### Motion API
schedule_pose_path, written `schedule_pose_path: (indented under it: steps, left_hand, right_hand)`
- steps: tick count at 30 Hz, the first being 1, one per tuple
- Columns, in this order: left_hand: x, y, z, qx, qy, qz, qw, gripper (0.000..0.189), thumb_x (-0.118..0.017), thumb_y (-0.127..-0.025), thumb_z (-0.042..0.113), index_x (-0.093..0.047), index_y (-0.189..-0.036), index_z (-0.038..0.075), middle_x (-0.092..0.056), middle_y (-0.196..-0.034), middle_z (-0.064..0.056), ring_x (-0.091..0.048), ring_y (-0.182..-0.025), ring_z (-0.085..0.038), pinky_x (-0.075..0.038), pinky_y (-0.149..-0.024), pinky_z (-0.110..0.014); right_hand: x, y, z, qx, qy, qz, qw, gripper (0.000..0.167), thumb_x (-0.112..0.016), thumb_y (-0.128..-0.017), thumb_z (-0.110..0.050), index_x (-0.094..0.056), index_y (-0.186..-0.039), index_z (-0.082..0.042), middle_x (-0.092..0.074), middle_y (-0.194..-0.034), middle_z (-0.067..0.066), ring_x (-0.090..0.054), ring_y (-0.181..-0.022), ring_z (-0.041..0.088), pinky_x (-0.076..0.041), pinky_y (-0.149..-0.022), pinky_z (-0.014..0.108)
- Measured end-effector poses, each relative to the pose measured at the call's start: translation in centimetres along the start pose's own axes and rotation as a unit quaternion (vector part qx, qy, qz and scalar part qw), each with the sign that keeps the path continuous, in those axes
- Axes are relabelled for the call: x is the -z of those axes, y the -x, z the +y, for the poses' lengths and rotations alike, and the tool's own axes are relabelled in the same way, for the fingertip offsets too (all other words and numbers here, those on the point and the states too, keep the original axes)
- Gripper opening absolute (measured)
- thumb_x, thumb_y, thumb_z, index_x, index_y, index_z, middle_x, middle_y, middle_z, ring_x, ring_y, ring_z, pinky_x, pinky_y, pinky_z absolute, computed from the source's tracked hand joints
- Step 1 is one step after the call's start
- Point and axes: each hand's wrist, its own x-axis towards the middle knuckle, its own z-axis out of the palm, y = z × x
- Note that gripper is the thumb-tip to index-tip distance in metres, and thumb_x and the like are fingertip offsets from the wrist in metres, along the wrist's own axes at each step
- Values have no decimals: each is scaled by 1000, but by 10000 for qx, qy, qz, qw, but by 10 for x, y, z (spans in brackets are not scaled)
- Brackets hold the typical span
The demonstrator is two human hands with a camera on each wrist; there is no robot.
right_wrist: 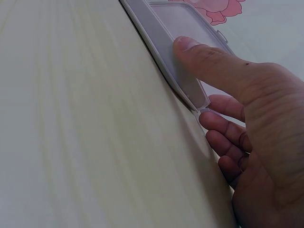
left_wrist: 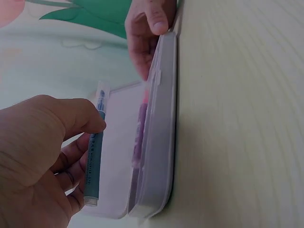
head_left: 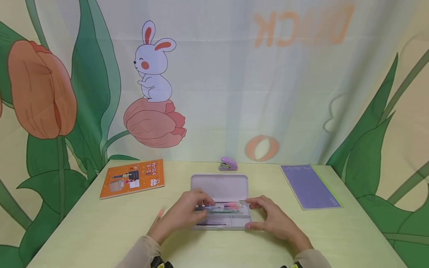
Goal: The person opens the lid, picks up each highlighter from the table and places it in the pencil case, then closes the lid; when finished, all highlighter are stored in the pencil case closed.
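Note:
An open pale pencil case [head_left: 240, 222] lies on the table, its lid [head_left: 219, 188] tilted back. Several pens [head_left: 231, 205] lie in its rear compartment, and thin dark sticks [head_left: 212, 224] in the front one. My left hand [head_left: 186, 210] is over the left part of the case. In the left wrist view it pinches a teal highlighter [left_wrist: 95, 161] with a clear cap, beside a pink-purple pen [left_wrist: 140, 135] in the case. My right hand [head_left: 273, 219] holds the right end of the case, thumb [right_wrist: 190, 50] at the front corner, index finger at the rear one.
A purple stapler [head_left: 228, 163] stands behind the case at the table's back edge. An orange book [head_left: 134, 178] lies at the left, a purple notebook [head_left: 310, 186] at the right. Beside my left wrist shows a blurred pink-tipped thing [head_left: 161, 213]. A printed curtain [head_left: 214, 93] hangs behind.

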Motion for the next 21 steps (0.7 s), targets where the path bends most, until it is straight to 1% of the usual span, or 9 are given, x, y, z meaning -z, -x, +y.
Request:
schedule_pose_path:
  steps: [5, 8, 10, 14, 16, 21]
  left_hand:
    - [-13, -5, 3, -114, 37, -196, 9997, 26, -77, -88, -4, -82, -111, 7, -72, -102, -2, -68, -93, -16, -61, -84, -31]
    - [-19, -4, 2, -132, 70, -298, 9994, 27, -78, -88, -4, -81, -112, 6, -71, -102, -3, -70, -95, -16, -62, -85, -30]
    - [-20, -2, 2, -125, 89, -289, 9995, 26, -79, -88, -5, -81, -112, 6, -72, -102, -3, -71, -95, -17, -62, -85, -31]
    - [-18, 0, 2, -90, 187, -151, 9997, 27, -78, -88, -6, -81, -111, 6, -73, -103, -6, -73, -95, -20, -63, -84, -33]
    - [-16, 1, 2, -43, 160, -118, 9998, 27, -78, -88, -6, -81, -112, 5, -74, -104, -7, -72, -95, -22, -63, -85, -35]
    - [-8, 3, 1, 225, -19, -103, 9997, 27, -77, -91, -3, -82, -115, 7, -76, -108, -5, -68, -96, -21, -59, -85, -33]
  right_hand:
    - [0, -1, 0, -36, -17, -14, 10000, 80, -100, -82, -42, -66, -150, -18, -67, -131, -4, -60, -131, 26, -35, -126, 67]
    - [-1, -2, 2, -32, -23, -30, 10000, 80, -100, -82, -43, -66, -150, -20, -67, -132, -4, -60, -131, 25, -36, -126, 66]
    - [-1, -2, 2, 0, -7, -33, 10000, 80, -100, -82, -44, -66, -150, -20, -66, -132, -4, -60, -131, 25, -36, -126, 66]
    - [0, -1, 1, 50, 30, 5, 10000, 79, -100, -82, -43, -66, -150, -19, -67, -131, -3, -61, -130, 25, -37, -125, 67]
    - [0, 0, 0, 65, 33, 28, 10000, 79, -100, -81, -42, -67, -149, -18, -67, -130, -2, -61, -130, 26, -36, -125, 67]
    - [0, 1, 0, 48, 67, 41, 10000, 79, -101, -81, -41, -67, -149, -17, -68, -132, -1, -62, -130, 25, -37, -124, 65]
